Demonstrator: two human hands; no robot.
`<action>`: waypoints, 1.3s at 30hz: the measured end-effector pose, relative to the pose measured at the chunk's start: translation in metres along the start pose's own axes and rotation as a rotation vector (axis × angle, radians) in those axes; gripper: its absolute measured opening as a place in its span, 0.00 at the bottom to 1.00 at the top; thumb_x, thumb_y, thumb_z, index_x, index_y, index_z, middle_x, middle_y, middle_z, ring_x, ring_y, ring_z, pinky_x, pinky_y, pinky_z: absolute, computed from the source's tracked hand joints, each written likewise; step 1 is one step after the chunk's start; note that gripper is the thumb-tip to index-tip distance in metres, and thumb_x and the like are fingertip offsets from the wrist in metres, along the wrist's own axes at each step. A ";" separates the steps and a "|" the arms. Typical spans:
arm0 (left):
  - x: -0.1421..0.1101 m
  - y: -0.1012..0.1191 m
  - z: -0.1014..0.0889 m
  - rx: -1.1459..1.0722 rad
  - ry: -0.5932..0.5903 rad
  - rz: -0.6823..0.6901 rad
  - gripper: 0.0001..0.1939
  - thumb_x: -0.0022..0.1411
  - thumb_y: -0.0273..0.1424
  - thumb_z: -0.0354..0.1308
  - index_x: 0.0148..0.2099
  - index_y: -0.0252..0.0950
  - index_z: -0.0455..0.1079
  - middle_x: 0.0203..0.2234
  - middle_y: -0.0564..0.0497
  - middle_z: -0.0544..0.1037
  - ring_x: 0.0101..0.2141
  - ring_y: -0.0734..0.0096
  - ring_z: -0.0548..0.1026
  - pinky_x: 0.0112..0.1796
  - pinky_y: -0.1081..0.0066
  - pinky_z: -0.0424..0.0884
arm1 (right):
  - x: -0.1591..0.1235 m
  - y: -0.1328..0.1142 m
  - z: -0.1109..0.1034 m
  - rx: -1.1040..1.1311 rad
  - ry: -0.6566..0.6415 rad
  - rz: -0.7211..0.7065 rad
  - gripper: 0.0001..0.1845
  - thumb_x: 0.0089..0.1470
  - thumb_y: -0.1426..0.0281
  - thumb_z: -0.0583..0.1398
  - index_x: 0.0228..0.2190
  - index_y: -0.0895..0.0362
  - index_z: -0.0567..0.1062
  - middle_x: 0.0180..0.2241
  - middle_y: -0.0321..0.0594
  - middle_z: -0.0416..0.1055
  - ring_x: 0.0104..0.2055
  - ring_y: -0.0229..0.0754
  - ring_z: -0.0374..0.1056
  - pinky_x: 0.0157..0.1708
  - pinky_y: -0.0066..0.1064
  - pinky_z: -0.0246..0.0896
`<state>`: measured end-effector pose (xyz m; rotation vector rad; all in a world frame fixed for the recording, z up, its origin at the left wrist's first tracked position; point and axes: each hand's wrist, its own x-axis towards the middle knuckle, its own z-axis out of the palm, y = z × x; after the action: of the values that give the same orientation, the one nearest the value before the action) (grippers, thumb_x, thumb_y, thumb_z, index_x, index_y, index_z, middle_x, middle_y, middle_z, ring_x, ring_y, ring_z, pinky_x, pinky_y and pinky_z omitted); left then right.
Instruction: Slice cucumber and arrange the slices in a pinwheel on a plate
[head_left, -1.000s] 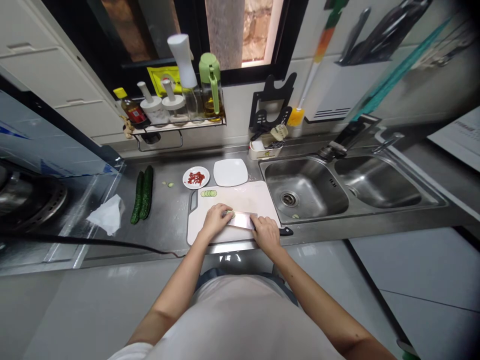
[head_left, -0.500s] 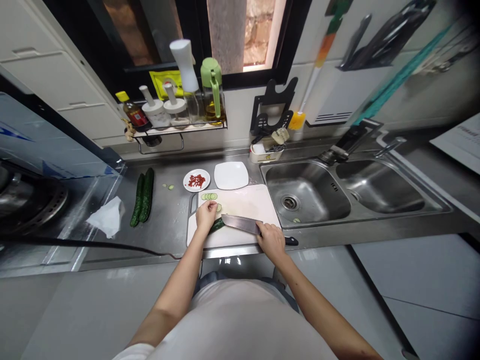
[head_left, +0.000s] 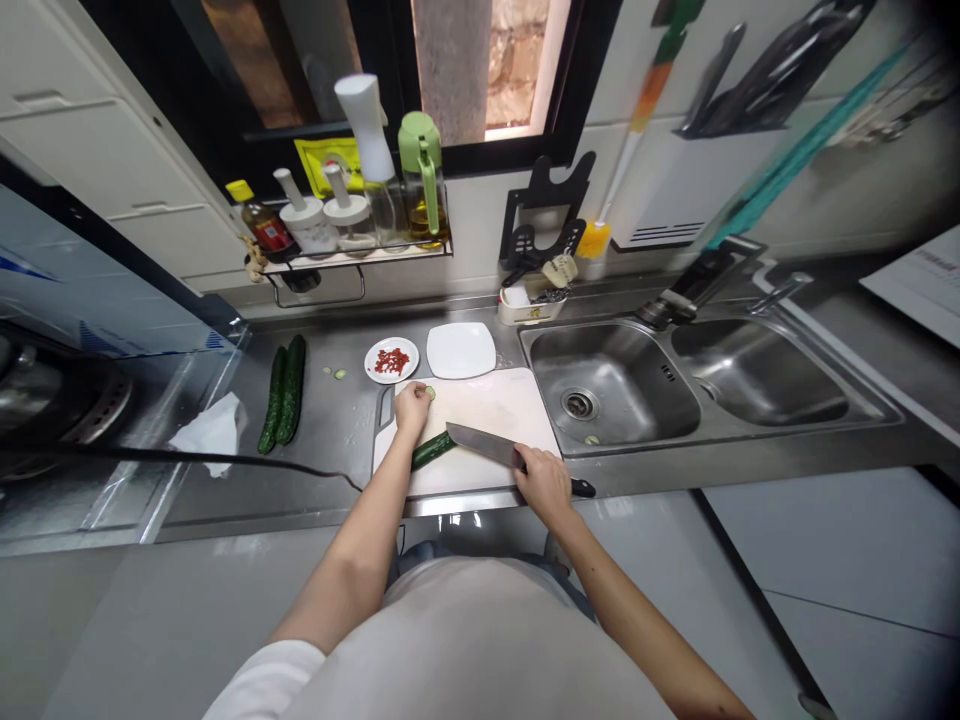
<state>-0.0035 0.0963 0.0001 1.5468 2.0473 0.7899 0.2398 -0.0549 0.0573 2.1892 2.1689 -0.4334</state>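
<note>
On the pale pink cutting board, my left hand is closed, its fingertips at a cucumber slice near the board's back left. It largely covers the row of slices there. Below it a cut length of cucumber lies on the board, partly behind my left forearm. My right hand grips a kitchen knife, whose blade points left with its tip beside the cucumber's cut end. The end of the black handle sticks out past my right hand.
Behind the board stand a small plate of chopped red pieces and a white square plate. Two whole cucumbers lie left, near a crumpled white tissue. A double sink is at right; a condiment rack hangs behind.
My left hand has moved up and slightly left, away from the cut cucumber to the row of slices, carrying a slice. The knife and right hand have stayed nearly in place.
</note>
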 end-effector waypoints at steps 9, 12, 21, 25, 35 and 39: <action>0.003 -0.003 0.000 0.160 -0.034 0.204 0.18 0.57 0.30 0.58 0.51 0.35 0.73 0.44 0.41 0.77 0.45 0.59 0.73 0.46 0.66 0.65 | -0.001 0.000 0.000 0.005 0.006 0.002 0.18 0.59 0.69 0.54 0.50 0.55 0.72 0.42 0.41 0.75 0.46 0.45 0.66 0.45 0.32 0.50; 0.002 -0.004 -0.001 0.209 -0.035 0.188 0.18 0.59 0.33 0.58 0.52 0.36 0.73 0.45 0.41 0.76 0.46 0.58 0.72 0.46 0.65 0.65 | -0.001 0.000 0.000 0.011 0.014 0.000 0.17 0.59 0.69 0.54 0.49 0.55 0.72 0.42 0.42 0.75 0.45 0.44 0.67 0.45 0.31 0.50; -0.004 0.000 -0.001 0.341 -0.049 0.115 0.16 0.62 0.38 0.56 0.51 0.42 0.74 0.46 0.45 0.74 0.47 0.58 0.69 0.46 0.65 0.64 | 0.000 0.004 0.000 0.051 0.043 0.003 0.17 0.58 0.70 0.54 0.48 0.55 0.74 0.41 0.41 0.76 0.44 0.44 0.67 0.43 0.31 0.52; -0.003 -0.001 0.000 0.343 -0.043 0.119 0.17 0.62 0.39 0.56 0.51 0.42 0.74 0.46 0.45 0.74 0.46 0.58 0.69 0.45 0.64 0.64 | 0.001 0.005 0.000 0.063 0.039 0.012 0.18 0.56 0.71 0.55 0.48 0.55 0.74 0.41 0.42 0.75 0.44 0.45 0.67 0.43 0.31 0.52; -0.002 -0.004 0.000 0.334 -0.025 0.151 0.18 0.61 0.40 0.57 0.52 0.42 0.74 0.45 0.45 0.74 0.46 0.56 0.69 0.45 0.64 0.64 | 0.000 0.002 0.001 0.107 0.020 0.026 0.16 0.56 0.71 0.55 0.46 0.54 0.74 0.40 0.40 0.76 0.43 0.43 0.68 0.41 0.29 0.52; -0.006 -0.007 -0.001 0.312 -0.008 0.175 0.15 0.62 0.38 0.57 0.50 0.42 0.75 0.45 0.45 0.74 0.47 0.57 0.68 0.45 0.64 0.63 | 0.001 0.004 0.001 0.136 0.019 0.066 0.16 0.56 0.70 0.56 0.46 0.53 0.74 0.40 0.41 0.76 0.43 0.43 0.68 0.40 0.29 0.52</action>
<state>-0.0072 0.0894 -0.0038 1.9161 2.1279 0.5402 0.2433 -0.0541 0.0553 2.3359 2.1281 -0.5750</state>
